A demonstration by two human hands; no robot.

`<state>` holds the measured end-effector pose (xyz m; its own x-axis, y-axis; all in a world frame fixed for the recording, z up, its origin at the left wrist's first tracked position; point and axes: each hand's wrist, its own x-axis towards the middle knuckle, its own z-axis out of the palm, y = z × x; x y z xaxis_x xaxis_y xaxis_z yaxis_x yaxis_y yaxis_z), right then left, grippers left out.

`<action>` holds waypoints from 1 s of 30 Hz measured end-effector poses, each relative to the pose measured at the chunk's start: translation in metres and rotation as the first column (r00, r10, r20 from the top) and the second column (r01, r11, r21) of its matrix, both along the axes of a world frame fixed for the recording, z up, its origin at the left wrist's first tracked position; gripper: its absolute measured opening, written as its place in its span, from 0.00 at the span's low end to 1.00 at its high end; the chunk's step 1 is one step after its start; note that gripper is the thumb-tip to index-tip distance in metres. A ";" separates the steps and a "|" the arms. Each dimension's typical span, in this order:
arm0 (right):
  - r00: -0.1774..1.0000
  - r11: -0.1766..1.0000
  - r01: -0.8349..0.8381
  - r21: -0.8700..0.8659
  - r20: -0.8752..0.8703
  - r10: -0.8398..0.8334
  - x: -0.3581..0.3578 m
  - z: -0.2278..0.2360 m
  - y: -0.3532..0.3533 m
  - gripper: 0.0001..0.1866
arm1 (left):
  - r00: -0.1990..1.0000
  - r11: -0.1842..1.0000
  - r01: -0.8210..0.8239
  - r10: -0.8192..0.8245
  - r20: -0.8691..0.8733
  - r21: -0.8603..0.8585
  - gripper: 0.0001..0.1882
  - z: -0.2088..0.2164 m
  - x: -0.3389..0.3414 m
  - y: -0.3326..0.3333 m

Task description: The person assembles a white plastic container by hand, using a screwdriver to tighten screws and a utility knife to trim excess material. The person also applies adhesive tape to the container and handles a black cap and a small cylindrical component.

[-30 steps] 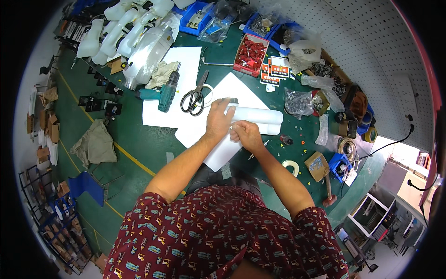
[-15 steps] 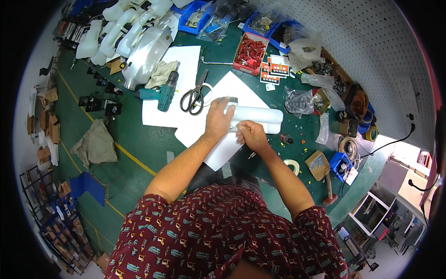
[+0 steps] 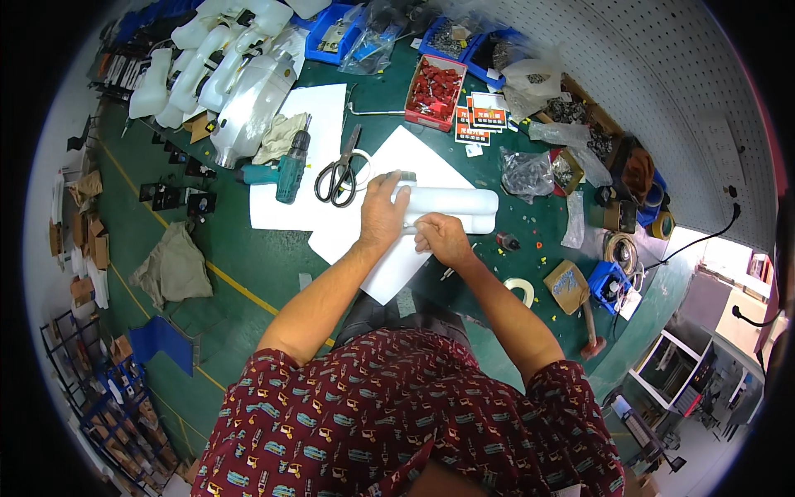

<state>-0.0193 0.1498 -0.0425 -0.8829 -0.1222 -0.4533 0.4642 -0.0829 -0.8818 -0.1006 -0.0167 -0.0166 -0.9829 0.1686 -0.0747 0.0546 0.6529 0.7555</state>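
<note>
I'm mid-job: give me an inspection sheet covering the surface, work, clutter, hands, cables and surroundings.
Surface: green table, with white paper spread on it.
Job's things: white plastic piece, lying partly over the paper.
Clutter: scissors, drill, red box of red parts, hammer.
Hands: left hand on the piece's left end; right hand at its near side, fingers curled, grip unclear.
Cables: black cord at right, apart from both hands.
Surroundings: perforated panel right; khaki cloth left.
</note>
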 end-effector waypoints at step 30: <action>1.000 0.998 0.020 0.054 0.010 -0.020 -0.005 0.007 -0.006 0.10 | 0.999 0.999 0.047 -0.047 -0.014 -0.024 0.24 -0.005 -0.002 -0.003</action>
